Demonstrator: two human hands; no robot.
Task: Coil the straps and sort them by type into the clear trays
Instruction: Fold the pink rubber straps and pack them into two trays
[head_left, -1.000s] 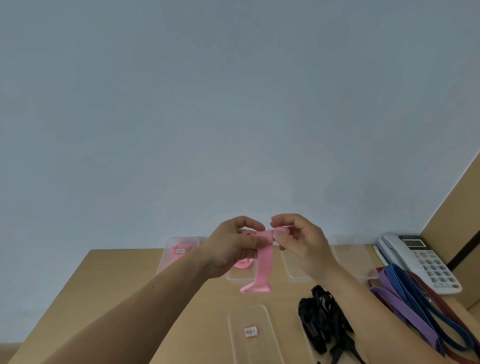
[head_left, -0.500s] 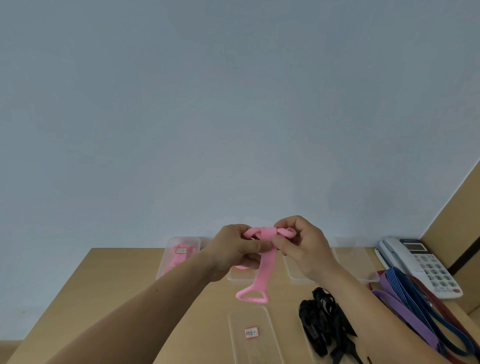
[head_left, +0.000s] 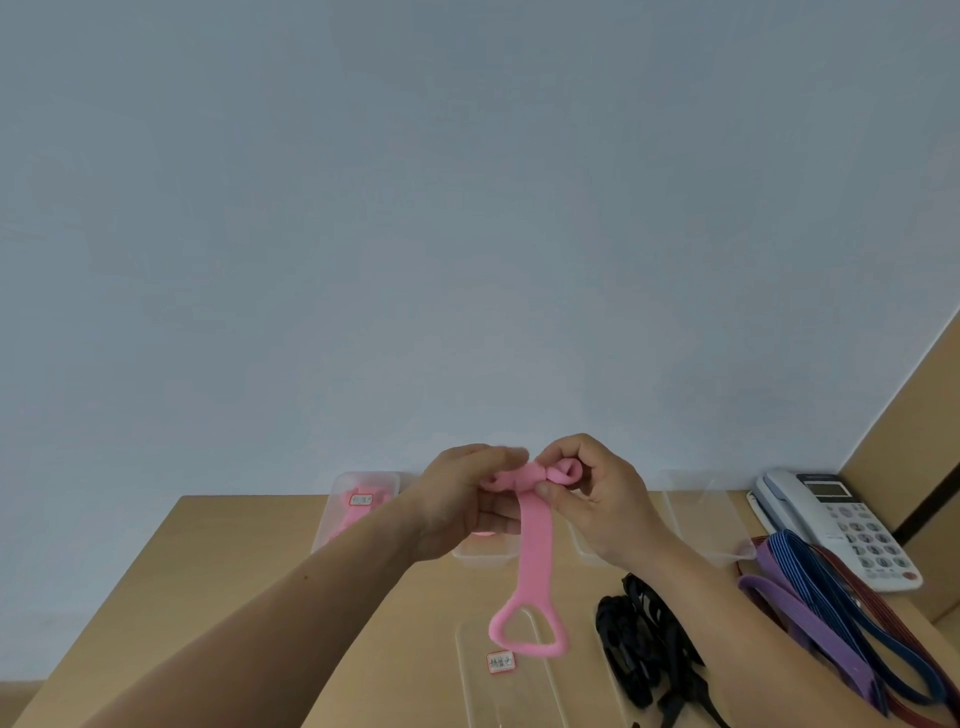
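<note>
The pink strap (head_left: 535, 551) dangles lower now, its coil pinched between raised left hand (head_left: 462, 506) and right hand (head_left: 600, 501).

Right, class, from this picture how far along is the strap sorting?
Early. Done: a sorted pink strap already lies in the far-left tray. In hand: the left hand and right hand grip another pink strap, bunched at the top, its loop end hanging loose. Left: the black straps, purple strap and blue straps lie unsorted on the table.
</note>
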